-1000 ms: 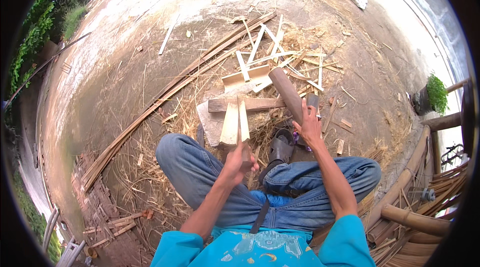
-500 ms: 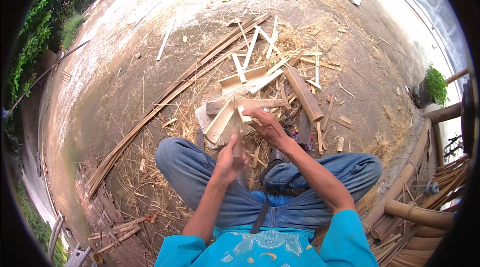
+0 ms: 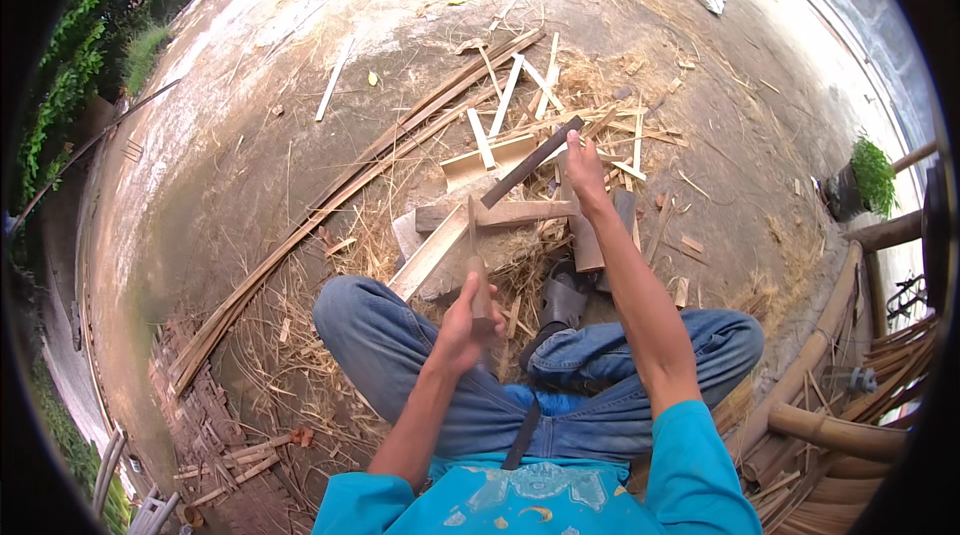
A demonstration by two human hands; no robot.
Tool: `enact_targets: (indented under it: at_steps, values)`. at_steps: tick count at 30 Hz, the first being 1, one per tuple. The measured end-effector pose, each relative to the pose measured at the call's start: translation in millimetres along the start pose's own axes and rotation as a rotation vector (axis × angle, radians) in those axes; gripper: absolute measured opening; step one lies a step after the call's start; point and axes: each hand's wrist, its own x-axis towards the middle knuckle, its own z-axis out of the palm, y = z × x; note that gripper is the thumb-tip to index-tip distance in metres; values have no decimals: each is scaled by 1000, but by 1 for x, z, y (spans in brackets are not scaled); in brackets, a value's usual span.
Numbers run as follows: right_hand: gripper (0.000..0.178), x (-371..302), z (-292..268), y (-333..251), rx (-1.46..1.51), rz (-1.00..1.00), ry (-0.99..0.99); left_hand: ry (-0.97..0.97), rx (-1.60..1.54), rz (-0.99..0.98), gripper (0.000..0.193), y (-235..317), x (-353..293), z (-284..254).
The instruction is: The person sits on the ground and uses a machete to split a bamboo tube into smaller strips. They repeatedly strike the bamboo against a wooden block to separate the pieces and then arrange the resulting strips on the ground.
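My left hand (image 3: 465,323) is closed round the wooden handle of a knife (image 3: 474,245), its thin blade pointing away from me. My right hand (image 3: 585,167) grips a dark flat bar (image 3: 530,165) near its far end. The bar's near end is close to the blade, above a wooden block (image 3: 520,214) on the ground; whether it touches the blade I cannot tell. Left of the blade, a pale split bamboo piece (image 3: 432,253) slants down toward my left knee. Part of a brown bamboo section (image 3: 586,240) shows beside my right forearm.
Pale bamboo strips (image 3: 507,95) and straw lie beyond my hands. Long brown split lengths (image 3: 330,197) run along the left. Bamboo poles (image 3: 835,432) stand at the right edge, with a potted plant (image 3: 872,175) farther back. My shoe (image 3: 564,301) is near the block.
My right hand has left the small pale piece beside the blade, moved away and right, and now holds the dark bar. The split bamboo on the left has shifted nearer me.
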Motion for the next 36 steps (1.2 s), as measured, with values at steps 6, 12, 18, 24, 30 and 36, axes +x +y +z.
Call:
enact_targets:
  at_steps: [6,12,18,24,30,36]
  values:
    - [82,-162,24,21,399,576,-680,10,154,22,49,-12,-5,6]
    - [58,-197,23,30,645,657,-785,-81,1008,-157,52,29,-41,28]
    - [47,-193,4,41,764,760,-814,241,608,872,36,144,-93,-8]
    - [43,-198,13,44,863,804,-821,246,1144,440,60,168,-12,-135]
    - [43,-194,8,48,880,806,-821,-223,1772,690,91,135,15,-128]
    - [44,-199,11,41,856,737,-809,-369,1691,1053,66,152,31,-105]
